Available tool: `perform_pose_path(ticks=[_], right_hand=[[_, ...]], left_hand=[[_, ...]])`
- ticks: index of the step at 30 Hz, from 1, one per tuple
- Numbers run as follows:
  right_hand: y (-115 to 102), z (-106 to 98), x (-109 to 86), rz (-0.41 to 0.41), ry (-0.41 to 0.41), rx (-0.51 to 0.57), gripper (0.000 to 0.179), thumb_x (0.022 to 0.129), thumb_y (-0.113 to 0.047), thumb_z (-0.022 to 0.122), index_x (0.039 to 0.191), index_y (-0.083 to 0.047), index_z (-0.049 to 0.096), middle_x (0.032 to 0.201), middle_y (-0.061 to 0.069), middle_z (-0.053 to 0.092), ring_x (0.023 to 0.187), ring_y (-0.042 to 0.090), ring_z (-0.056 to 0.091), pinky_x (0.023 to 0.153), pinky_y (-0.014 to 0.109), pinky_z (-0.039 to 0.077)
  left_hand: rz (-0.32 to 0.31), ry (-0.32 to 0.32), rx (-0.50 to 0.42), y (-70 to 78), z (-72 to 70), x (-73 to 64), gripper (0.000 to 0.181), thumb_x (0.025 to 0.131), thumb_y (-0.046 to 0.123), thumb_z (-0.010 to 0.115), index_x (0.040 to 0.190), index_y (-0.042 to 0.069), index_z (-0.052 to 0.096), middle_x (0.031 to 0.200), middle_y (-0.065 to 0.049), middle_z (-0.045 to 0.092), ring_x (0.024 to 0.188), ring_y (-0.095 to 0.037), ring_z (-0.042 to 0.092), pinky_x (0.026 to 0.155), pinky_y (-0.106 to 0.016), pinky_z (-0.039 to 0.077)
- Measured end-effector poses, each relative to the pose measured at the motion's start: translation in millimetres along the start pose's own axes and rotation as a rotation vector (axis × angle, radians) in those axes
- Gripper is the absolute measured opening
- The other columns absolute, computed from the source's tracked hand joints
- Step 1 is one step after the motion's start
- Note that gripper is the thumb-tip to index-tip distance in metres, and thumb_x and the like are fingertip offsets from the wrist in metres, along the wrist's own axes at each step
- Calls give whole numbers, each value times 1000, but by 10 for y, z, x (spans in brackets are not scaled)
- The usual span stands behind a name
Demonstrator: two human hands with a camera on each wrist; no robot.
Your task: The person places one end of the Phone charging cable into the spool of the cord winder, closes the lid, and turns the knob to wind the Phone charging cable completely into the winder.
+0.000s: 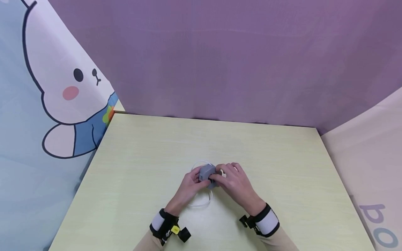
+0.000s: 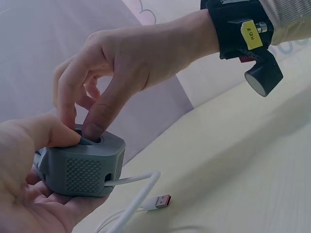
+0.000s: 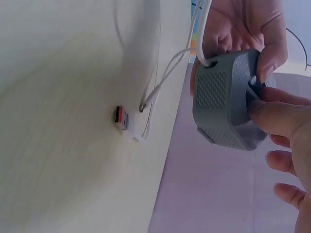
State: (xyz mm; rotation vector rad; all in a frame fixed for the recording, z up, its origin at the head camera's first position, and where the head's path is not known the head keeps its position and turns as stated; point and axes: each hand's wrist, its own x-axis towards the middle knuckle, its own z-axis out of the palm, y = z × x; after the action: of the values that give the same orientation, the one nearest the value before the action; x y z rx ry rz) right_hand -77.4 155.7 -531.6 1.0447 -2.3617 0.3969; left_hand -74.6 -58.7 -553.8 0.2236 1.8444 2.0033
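A grey cable winder box [image 1: 206, 171] with diamond-textured side panels is held off the table. My left hand [image 1: 191, 183] grips it from below and the side, the thumb bent over its top edge. At the round recess in the top, my right hand [image 1: 236, 184] pinches with thumb and index finger; what sits inside is mostly hidden by the fingertips. A white cable [image 2: 141, 198] comes out of a slot in the box's side. Its red-tipped USB plug [image 3: 122, 118] hangs or lies below the box; I cannot tell which.
A pale wooden table [image 1: 141, 150] spreads under both hands. Loops of the white cable hang around the box. Behind the table stands a purple cloth wall [image 1: 220, 62], with a cartoon-printed curtain [image 1: 19, 167] at the left and a pale curtain [image 1: 370, 150] at the right.
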Motion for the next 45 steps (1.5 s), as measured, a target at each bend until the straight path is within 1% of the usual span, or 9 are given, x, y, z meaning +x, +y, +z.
perform_pose_path(ticks=[5, 12, 16, 24, 28, 31, 35, 39, 45], right_hand=[[-16, 3, -7, -13, 9, -52, 38, 71, -13, 93, 104, -25, 80, 106, -1, 66, 85, 17, 61, 84, 41, 53], [-67, -9, -21, 33, -18, -79, 33, 74, -16, 92, 102, -28, 80, 103, -1, 67, 84, 19, 61, 84, 41, 52], [-81, -13, -20, 34, -24, -102, 31, 74, -17, 91, 99, -29, 79, 101, -1, 67, 84, 19, 61, 85, 41, 51], [-68, -27, -20, -37, -53, -162, 27, 75, -12, 87, 95, -27, 75, 93, -3, 63, 84, 18, 59, 85, 41, 53], [-54, -29, -23, -67, -41, -171, 16, 78, -21, 83, 91, -23, 73, 90, -3, 61, 84, 18, 59, 85, 42, 54], [-55, -21, -17, -72, -6, -156, 14, 80, -29, 82, 88, -21, 73, 89, -3, 60, 83, 17, 59, 84, 41, 54], [-67, 1, -14, -46, 42, -111, 17, 79, -30, 85, 90, -22, 76, 88, -3, 61, 79, 17, 58, 81, 40, 53], [-87, 26, -33, 8, 70, -55, 19, 76, -27, 89, 91, -20, 79, 86, -3, 60, 78, 17, 56, 80, 41, 51], [-105, 83, -63, 89, 103, 5, 21, 72, -25, 92, 88, -17, 81, 82, -3, 58, 75, 16, 55, 80, 42, 49]], left_hand=[[-19, -7, 17, 2, -13, -29, 57, 99, 8, 66, 152, 0, 45, 148, -23, 56, 136, -34, 55, 108, -36, 50], [1, -19, 37, -16, -17, -43, 56, 100, 7, 65, 151, -4, 44, 146, -27, 56, 134, -36, 56, 107, -34, 52], [4, -29, 42, -18, -19, -54, 56, 99, 7, 65, 150, -5, 45, 145, -27, 56, 133, -37, 57, 105, -34, 53], [-11, -69, 68, -9, -29, -62, 56, 98, 6, 66, 150, -3, 47, 146, -24, 56, 132, -35, 58, 103, -31, 54], [5, -90, 99, -13, -31, -61, 56, 99, 7, 65, 150, -4, 46, 146, -26, 55, 132, -37, 58, 104, -33, 54], [15, -97, 104, -21, -34, -61, 57, 99, 7, 65, 151, -5, 44, 147, -26, 54, 132, -37, 58, 104, -33, 53], [24, -96, 92, -27, -39, -57, 58, 98, 6, 65, 151, -5, 44, 147, -28, 54, 132, -38, 58, 104, -31, 53], [37, -102, 62, -35, -46, -51, 57, 98, 4, 64, 150, -8, 43, 145, -30, 53, 131, -40, 58, 103, -29, 54], [33, -95, 40, -31, -53, -57, 57, 98, 4, 64, 150, -7, 43, 145, -29, 55, 129, -39, 59, 101, -26, 54]])
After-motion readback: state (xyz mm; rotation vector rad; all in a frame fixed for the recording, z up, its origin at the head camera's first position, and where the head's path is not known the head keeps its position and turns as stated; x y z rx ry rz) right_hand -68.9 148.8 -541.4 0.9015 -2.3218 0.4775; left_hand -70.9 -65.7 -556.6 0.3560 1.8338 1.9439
